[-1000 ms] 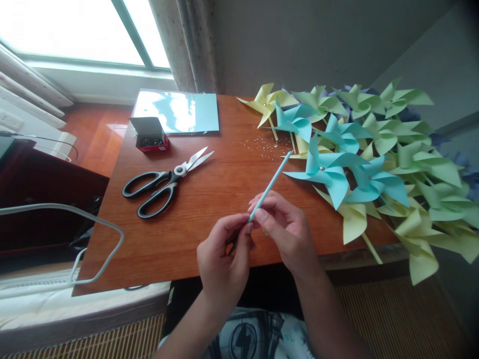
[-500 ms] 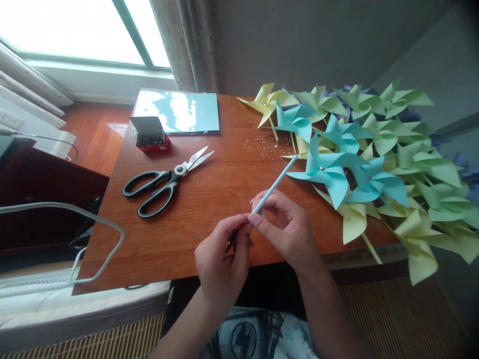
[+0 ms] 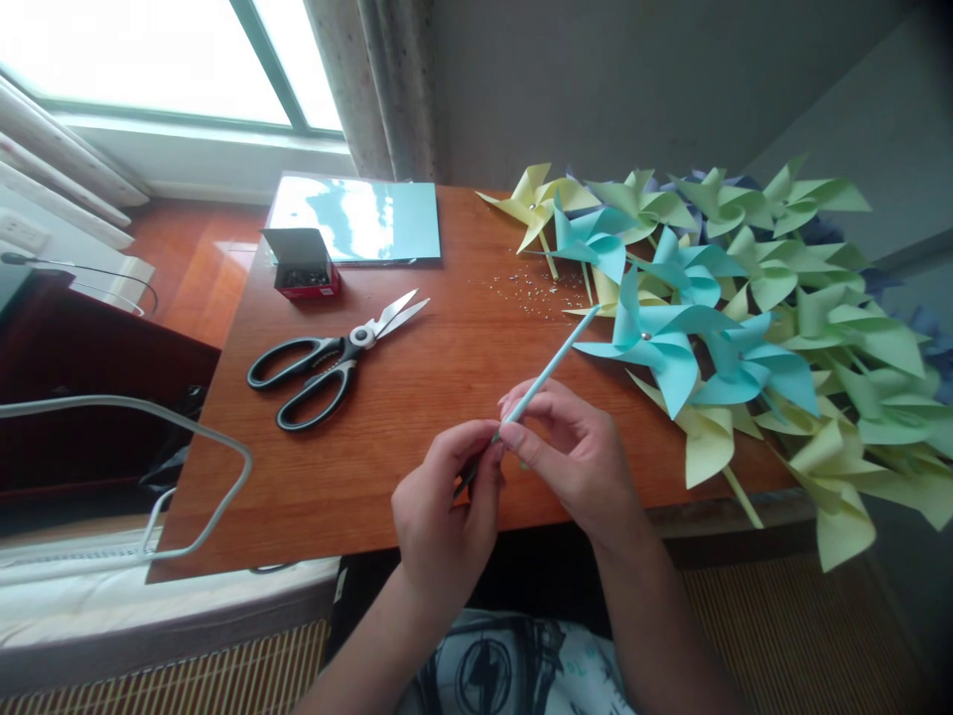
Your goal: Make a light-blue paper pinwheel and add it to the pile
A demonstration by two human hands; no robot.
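A thin light blue rolled-paper stick (image 3: 560,356) is pinched between the thumb and fingers of my right hand (image 3: 577,452), slanting up and to the right. My left hand (image 3: 447,497) is closed around a dark, slim object (image 3: 466,479), mostly hidden by the fingers, so its kind cannot be made out. The fingertips of both hands meet at the stick's lower end. To the right of the hands, a blue paper pinwheel (image 3: 646,338) lies close to the stick's upper tip.
Black-handled scissors (image 3: 332,362) lie partly opened on the wooden table (image 3: 417,397). Behind them are an open small red box (image 3: 307,283) and light blue paper in a clear sleeve (image 3: 413,223). Several yellow and green pinwheels (image 3: 763,268) cover the right side, near scattered tiny bits (image 3: 532,295).
The hands keep the same hold on the stick and the dark object. The view has shifted very slightly; nothing else has visibly moved.
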